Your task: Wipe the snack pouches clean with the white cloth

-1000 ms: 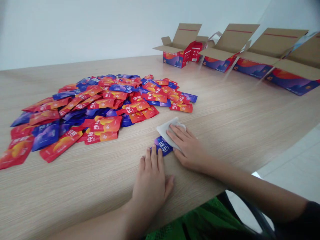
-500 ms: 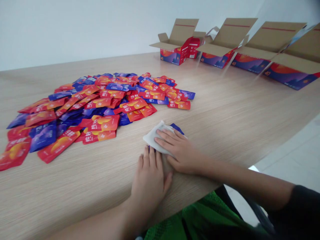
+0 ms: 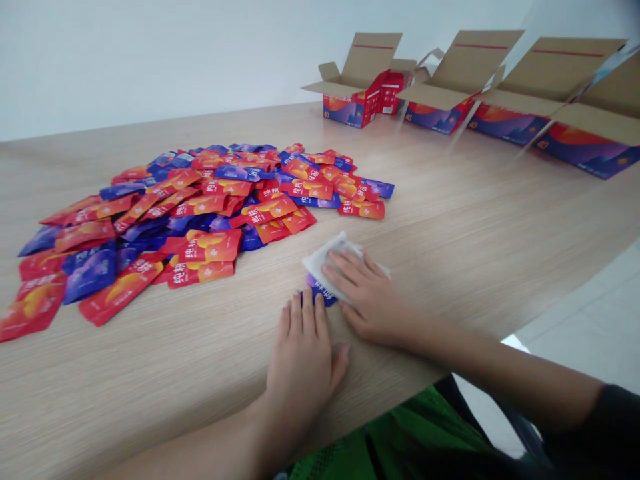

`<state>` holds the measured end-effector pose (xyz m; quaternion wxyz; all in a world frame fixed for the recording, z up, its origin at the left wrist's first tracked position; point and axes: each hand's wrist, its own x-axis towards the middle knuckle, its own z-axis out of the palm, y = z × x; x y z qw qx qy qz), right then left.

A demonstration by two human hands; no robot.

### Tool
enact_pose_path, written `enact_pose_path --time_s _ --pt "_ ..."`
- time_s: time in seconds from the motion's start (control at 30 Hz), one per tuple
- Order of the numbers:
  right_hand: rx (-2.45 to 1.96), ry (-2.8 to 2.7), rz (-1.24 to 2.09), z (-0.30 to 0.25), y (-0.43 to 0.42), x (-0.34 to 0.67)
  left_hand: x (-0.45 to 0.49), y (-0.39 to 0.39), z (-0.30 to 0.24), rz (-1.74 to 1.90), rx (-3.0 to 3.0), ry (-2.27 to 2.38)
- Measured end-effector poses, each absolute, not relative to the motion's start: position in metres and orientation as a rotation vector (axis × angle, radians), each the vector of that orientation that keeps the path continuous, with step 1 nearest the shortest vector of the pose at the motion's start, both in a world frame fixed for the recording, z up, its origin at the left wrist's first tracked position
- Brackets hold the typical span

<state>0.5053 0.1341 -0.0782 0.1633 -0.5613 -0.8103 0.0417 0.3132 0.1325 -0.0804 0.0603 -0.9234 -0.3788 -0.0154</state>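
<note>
A blue sachet (image 3: 320,291) lies on the wooden table (image 3: 475,227) near its front edge. My left hand (image 3: 303,350) rests flat on the table, fingertips touching the sachet's near end. My right hand (image 3: 367,297) presses a white cloth (image 3: 325,261) flat onto the sachet, fingers stretched out over it. Most of the sachet is hidden under the cloth and my right hand.
A wide heap of red and blue sachets (image 3: 200,207) covers the table's left and middle. Several open cardboard cartons (image 3: 360,87) with red-and-blue printed sides stand in a row along the far right. The table's edge runs diagonally at the right.
My right hand with the cloth slid left over the sachet, then back right and forward. The blue sachet's near end shows again. My left hand stayed in place.
</note>
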Motion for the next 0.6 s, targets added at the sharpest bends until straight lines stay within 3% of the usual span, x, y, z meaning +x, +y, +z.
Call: enact_pose_path --time_s 0.07,0.2,0.33,0.47,0.6 --pt "-1.484 -2.392 0.16 -0.0781 0.1328 0.5028 0.3131 0.1328 -0.0808 -0.043 -2.796 -1.151" --pt "-1.689 -2.226 0.113 -0.0787 0.1326 0.5014 0.3133 0.133 -0.0812 -0.051 -2.811 -1.133" --pt "-1.498 -2.38 0.181 -0.0787 0.1339 0.5044 0.3141 0.1323 -0.0812 -0.055 -2.795 -1.158" --pt "-1.686 -2.227 0.135 -0.0773 0.1367 0.5081 0.3153 0.1315 -0.0799 -0.022 -2.798 -1.153" --pt "-1.482 -2.409 0.222 -0.075 0.1401 0.51 0.3167 0.131 -0.0791 0.023 -2.792 -1.165"
